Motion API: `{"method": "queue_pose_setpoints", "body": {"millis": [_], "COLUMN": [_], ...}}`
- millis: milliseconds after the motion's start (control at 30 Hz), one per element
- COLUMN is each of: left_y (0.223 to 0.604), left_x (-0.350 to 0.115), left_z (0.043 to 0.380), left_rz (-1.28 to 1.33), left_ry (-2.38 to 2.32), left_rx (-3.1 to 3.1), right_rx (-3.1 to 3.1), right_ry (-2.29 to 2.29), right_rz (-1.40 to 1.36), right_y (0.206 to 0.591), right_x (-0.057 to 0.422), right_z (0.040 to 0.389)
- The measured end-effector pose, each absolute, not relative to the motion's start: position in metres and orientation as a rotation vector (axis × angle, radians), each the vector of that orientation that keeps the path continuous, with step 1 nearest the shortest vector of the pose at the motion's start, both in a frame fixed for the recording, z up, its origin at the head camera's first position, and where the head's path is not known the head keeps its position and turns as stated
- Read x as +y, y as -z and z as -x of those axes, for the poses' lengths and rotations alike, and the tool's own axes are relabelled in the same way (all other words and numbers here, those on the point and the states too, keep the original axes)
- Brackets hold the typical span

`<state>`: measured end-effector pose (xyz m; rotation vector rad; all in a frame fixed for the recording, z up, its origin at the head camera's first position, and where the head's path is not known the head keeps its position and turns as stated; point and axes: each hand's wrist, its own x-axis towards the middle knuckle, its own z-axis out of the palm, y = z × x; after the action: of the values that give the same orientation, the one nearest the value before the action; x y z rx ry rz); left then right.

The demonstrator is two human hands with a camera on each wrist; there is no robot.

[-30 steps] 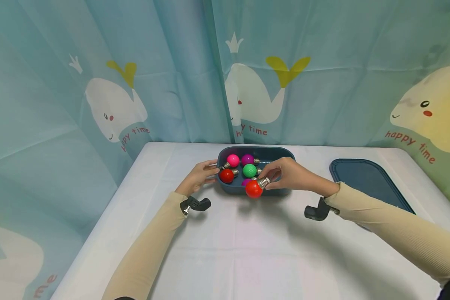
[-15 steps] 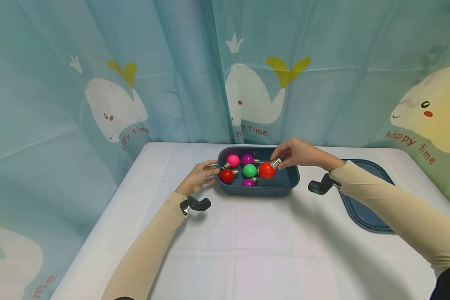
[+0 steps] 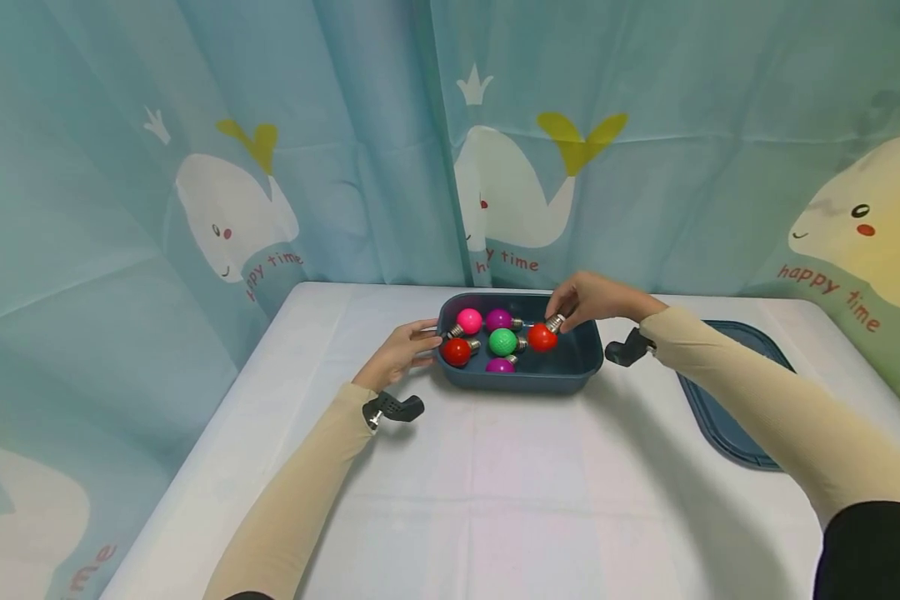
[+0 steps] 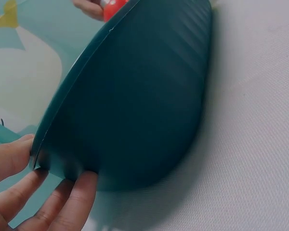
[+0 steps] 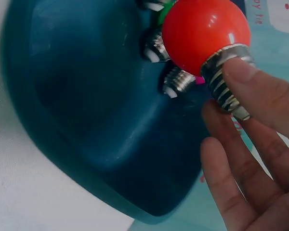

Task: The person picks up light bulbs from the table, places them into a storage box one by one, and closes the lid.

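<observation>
A dark blue plastic box (image 3: 521, 382) stands at the back of the table with several coloured light bulbs lying in it. My right hand (image 3: 598, 298) pinches a red light bulb (image 3: 542, 337) by its metal screw base, over the right part of the box. In the right wrist view the thumb and fingers lie along the base of that red bulb (image 5: 207, 36). At the box's left end my left hand (image 3: 397, 354) holds the rim. The left wrist view has its thumb at the rim and the fingers against the outer wall (image 4: 125, 110).
Inside the box, on the left, lie a pink bulb (image 3: 468, 321), a green bulb (image 3: 502, 342), another red bulb (image 3: 456, 352) and two purple bulbs, one at the back (image 3: 498, 319). A dark blue lid (image 3: 727, 425) lies to the right, partly behind my right sleeve. A printed curtain hangs behind.
My right hand has carried the red bulb from the box's front edge to the right and back, then lowered it slightly into the box. My left hand has stayed at the rim.
</observation>
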<state>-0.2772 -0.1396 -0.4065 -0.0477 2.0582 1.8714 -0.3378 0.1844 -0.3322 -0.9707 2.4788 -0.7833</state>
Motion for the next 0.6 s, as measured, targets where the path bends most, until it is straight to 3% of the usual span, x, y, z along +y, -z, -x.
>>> {"method": "queue_pose_setpoints", "body": {"millis": [600], "left_y": [0.407], "left_x": [-0.139], "left_z": [0.277], "left_rz": [0.047], "left_ry": [-1.863], "left_rx": [2.069], "right_rx": [2.295], "right_ry": [0.769], "right_rz": [0.928], "right_y": [0.358], "right_x": [0.177], "right_z": [0.356]}}
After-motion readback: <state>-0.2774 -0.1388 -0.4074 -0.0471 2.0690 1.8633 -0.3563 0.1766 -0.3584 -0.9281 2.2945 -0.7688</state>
